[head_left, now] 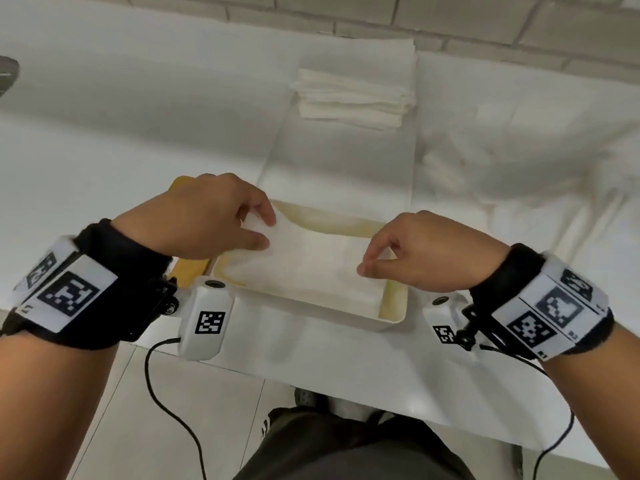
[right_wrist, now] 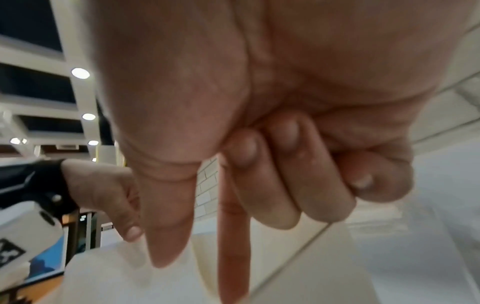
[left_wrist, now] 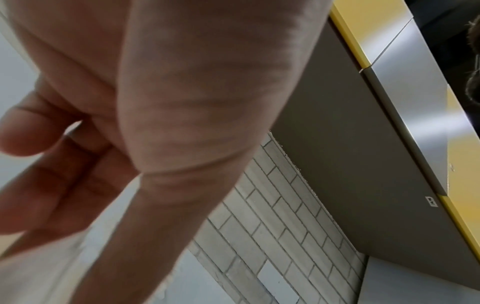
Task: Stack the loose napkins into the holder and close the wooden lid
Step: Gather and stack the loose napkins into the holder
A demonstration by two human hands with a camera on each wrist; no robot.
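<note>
A white napkin holder (head_left: 311, 305) sits near the table's front edge, and a white napkin (head_left: 311, 265) is spread over its opening. My left hand (head_left: 268, 233) pinches the napkin's far left corner between thumb and forefinger. My right hand (head_left: 364, 264) pinches the napkin's right edge; in the right wrist view the thumb (right_wrist: 168, 246) and forefinger (right_wrist: 231, 257) point down at the napkin (right_wrist: 124, 277), with the other fingers curled. The wooden lid (head_left: 189, 271) lies left of the holder, mostly hidden under my left hand. A stack of loose napkins (head_left: 353, 95) lies further back.
A white cloth (head_left: 138, 150) covers the table and lies rumpled at the right (head_left: 519, 174). A brick wall (head_left: 450, 26) runs behind. A dark object (head_left: 7, 74) shows at the far left edge. Cables (head_left: 166, 396) hang from both wrists over the table's front edge.
</note>
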